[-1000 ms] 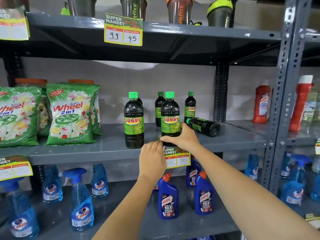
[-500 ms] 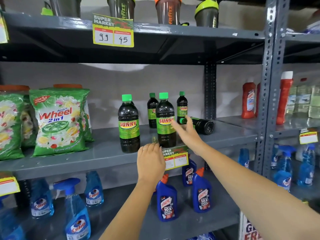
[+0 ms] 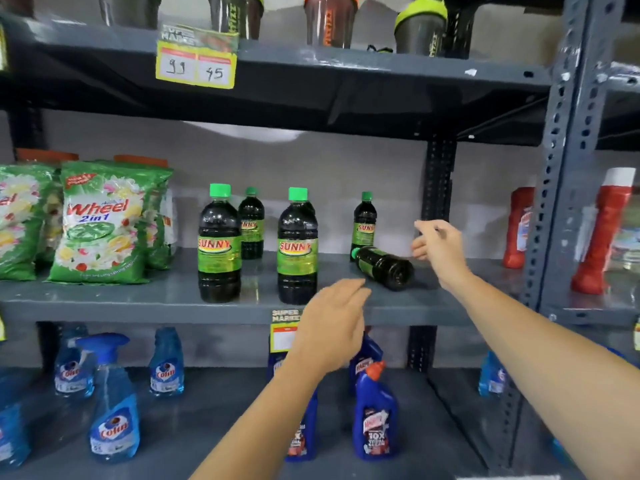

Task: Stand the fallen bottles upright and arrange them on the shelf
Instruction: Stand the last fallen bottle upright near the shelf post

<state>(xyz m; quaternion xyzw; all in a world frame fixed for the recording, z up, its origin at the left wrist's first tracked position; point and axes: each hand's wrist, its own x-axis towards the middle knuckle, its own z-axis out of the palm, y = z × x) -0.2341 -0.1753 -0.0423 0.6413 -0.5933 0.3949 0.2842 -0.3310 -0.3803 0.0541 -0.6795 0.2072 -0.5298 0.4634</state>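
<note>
A dark Sunny bottle with a green cap lies on its side (image 3: 384, 266) on the grey middle shelf (image 3: 138, 299), base toward me. Two large Sunny bottles stand upright at the front, one (image 3: 219, 245) on the left and one (image 3: 298, 249) beside it. Two smaller ones stand behind, one (image 3: 251, 225) at the left and one (image 3: 364, 221) just behind the fallen bottle. My right hand (image 3: 438, 245) hovers open just right of the fallen bottle, apart from it. My left hand (image 3: 334, 322) is open in front of the shelf edge, holding nothing.
Green Wheel detergent bags (image 3: 100, 225) fill the shelf's left part. A perforated steel upright (image 3: 557, 188) bounds the bay on the right, with red bottles (image 3: 602, 237) beyond. Blue spray bottles (image 3: 114, 403) and blue toilet cleaner bottles (image 3: 375, 417) stand on the lower shelf. Shaker cups (image 3: 329, 20) sit above.
My right hand let go of the upright front bottle and moved right, past the fallen bottle. My left hand shifted right along the shelf edge. The view swung slightly.
</note>
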